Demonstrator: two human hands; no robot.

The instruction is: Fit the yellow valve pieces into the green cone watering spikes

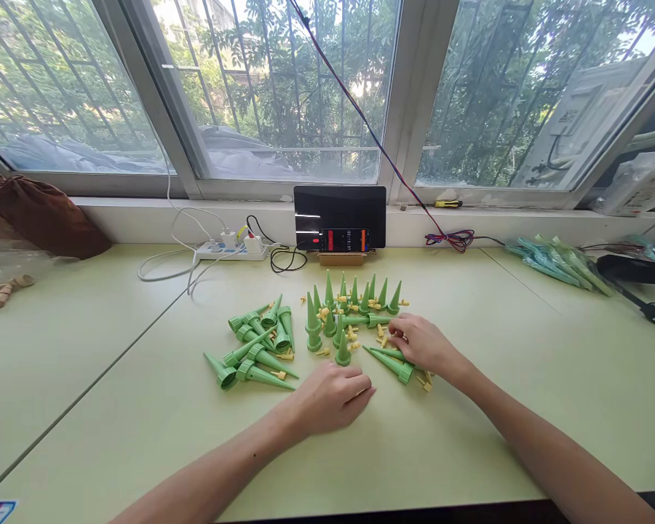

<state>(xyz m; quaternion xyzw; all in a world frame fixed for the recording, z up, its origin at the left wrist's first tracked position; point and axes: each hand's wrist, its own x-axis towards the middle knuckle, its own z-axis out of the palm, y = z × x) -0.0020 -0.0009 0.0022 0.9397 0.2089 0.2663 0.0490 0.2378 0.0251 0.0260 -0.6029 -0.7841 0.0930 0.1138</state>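
Observation:
Green plastic cone spikes cover the middle of the pale green table (114,407). One heap of spikes (256,342) lies on its side at the left. Another group of spikes (349,306) stands upright further back, with small yellow valve pieces (350,333) scattered among them. My left hand (332,397) rests on the table with fingers curled under, just in front of an upright spike (343,351). My right hand (423,343) reaches into the yellow pieces, fingers pinched together, and lies over two spikes on their side (390,362). What the pinch holds is hidden.
A phone on a wooden stand (343,241) leans against a black panel (339,211) at the back. A white power strip (230,249) with cables sits left of it. A brown bag (41,215) is far left. Teal and green packets (557,262) lie far right.

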